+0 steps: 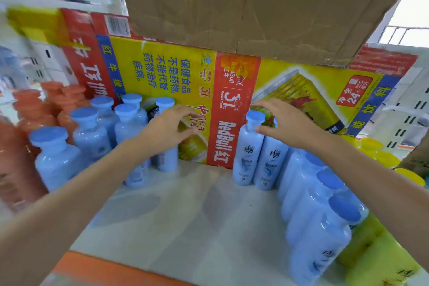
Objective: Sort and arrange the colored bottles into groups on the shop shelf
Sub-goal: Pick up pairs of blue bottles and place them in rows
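Light blue bottles with blue caps stand in two groups on the white shelf (185, 204): a left cluster (92, 137) and a right row (320, 211). Orange bottles (34, 109) stand at the far left, yellow bottles (376, 253) at the far right. My left hand (171, 127) hovers with curled, spread fingers over the rightmost bottle of the left cluster (166, 158), holding nothing. My right hand (283, 123) rests on the top of the second bottle at the back of the right row; the bottle beside it (248, 148) stands just left of my thumb.
A yellow and red drinks carton (209, 90) lies flat against the back of the shelf. A plain brown cardboard box (255, 7) hangs overhead. An orange strip (111, 269) edges the shelf front. The white shelf between the two blue groups is bare.
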Demonstrator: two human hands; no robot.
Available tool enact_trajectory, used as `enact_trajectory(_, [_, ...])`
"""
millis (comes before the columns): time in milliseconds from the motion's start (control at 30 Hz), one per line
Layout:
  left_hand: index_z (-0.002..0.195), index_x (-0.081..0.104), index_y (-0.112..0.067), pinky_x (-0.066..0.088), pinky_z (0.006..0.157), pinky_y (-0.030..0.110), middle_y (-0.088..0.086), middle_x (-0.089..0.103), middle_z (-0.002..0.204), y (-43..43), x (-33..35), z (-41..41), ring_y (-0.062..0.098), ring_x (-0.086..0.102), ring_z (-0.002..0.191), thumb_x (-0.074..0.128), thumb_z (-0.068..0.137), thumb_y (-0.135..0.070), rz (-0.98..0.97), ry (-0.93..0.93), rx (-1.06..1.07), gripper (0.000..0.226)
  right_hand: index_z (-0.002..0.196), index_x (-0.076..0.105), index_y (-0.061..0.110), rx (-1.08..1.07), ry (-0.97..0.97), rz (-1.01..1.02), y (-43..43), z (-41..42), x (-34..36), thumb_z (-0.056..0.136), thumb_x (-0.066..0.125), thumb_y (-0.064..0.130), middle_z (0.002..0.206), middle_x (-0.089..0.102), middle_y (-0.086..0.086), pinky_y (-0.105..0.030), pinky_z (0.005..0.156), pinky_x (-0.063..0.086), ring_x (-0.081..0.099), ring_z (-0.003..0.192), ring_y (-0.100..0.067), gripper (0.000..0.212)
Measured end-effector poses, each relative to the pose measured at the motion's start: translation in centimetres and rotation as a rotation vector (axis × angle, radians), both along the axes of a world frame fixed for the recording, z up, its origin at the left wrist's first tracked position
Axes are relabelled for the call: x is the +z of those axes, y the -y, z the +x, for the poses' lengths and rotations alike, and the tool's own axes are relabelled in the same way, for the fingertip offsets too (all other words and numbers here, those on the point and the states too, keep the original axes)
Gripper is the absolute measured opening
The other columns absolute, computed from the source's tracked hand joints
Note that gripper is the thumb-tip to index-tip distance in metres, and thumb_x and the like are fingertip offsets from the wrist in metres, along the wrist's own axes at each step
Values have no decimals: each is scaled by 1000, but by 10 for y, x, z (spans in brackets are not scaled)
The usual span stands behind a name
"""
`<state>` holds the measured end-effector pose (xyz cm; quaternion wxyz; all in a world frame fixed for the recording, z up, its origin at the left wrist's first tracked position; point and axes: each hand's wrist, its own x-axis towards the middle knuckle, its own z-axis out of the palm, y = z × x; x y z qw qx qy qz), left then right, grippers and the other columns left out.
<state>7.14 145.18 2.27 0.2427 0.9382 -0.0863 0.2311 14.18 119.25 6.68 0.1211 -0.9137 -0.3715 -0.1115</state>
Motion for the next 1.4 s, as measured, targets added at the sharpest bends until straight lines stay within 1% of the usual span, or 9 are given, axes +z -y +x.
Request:
enact_trajectory(133, [114, 60, -11, 43, 87, 30, 4, 61, 110, -41, 24, -17, 18, 56, 94, 65, 83, -20, 14, 15, 93, 32, 134, 42, 25, 124, -11, -37, -40, 0, 10, 86, 61, 36, 137, 44, 0, -31, 102, 32, 40, 127, -17, 53])
enact_trajectory(367, [113, 60, -10, 44, 92, 37, 9, 62, 114, -100, 41, -24, 24, 57, 104, 65, 84, -22, 121, -102, 263, 32, 137, 37, 25, 250, -52, -110, -130, 9, 11, 87, 60, 36, 141, 40, -1, -34, 103, 34, 39, 128, -17, 56])
enact_trajectory(500, [115, 60, -12, 45, 90, 30, 6, 62, 116, -121, 46, -16, 20, 57, 104, 66, 82, -28, 212, -293, 224, 37, 139, 36, 22, 277, -41, -169, -178, 14, 11, 89, 58, 35, 143, 39, -2, -34, 104, 33, 38, 130, -19, 56])
enact_trajectory(633, [113, 61, -12, 33, 73, 16, 4, 62, 114, -131, 53, -7, 12, 52, 94, 69, 79, -31, 302, -391, 129, 39, 139, 37, 24, 277, -9, -228, -213, 19, 8, 92, 55, 31, 141, 41, -2, -35, 100, 36, 40, 128, -21, 51])
enact_trajectory(733, [110, 61, -12, 32, 72, 16, 4, 62, 110, -135, 57, -1, 9, 49, 90, 72, 76, -33, 308, -409, 72, 41, 135, 43, 23, 248, 53, -285, -230, 21, 5, 91, 56, 30, 127, 48, -8, -36, 91, 40, 44, 120, -25, 47])
enact_trajectory(1000, [113, 59, -11, 32, 74, 16, 3, 60, 110, -142, 55, 0, 9, 47, 88, 71, 77, -34, 382, -355, -12, 44, 117, 55, 19, 198, 6, -304, -238, 21, 14, 82, 67, 28, 118, 52, -7, -31, 81, 37, 49, 110, -24, 37])
enact_trajectory(1133, [116, 57, -11, 34, 75, 22, 6, 60, 115, -138, 52, -4, 16, 52, 98, 62, 85, -33, 452, -300, -22, 39, 111, 56, 21, 167, -60, -232, -231, 14, 11, 81, 68, 26, 116, 55, -5, -29, 74, 35, 50, 107, -22, 32])
enact_trajectory(1267, [123, 52, -15, 39, 91, 30, 5, 55, 127, -130, 49, -8, 22, 51, 113, 58, 87, -35, 500, -264, -26, 42, 108, 62, 23, 135, -73, -154, -214, 5, 12, 79, 68, 22, 112, 57, -1, -26, 72, 33, 52, 105, -17, 30])
enact_trajectory(1400, [125, 51, -16, 37, 88, 26, 3, 54, 126, -111, 59, -5, 21, 49, 113, 58, 87, -37, 558, -255, -88, 44, 106, 65, 21, 89, -95, -136, -189, -6, 23, 77, 68, 19, 99, 52, 2, -28, 72, 39, 54, 100, -17, 29])
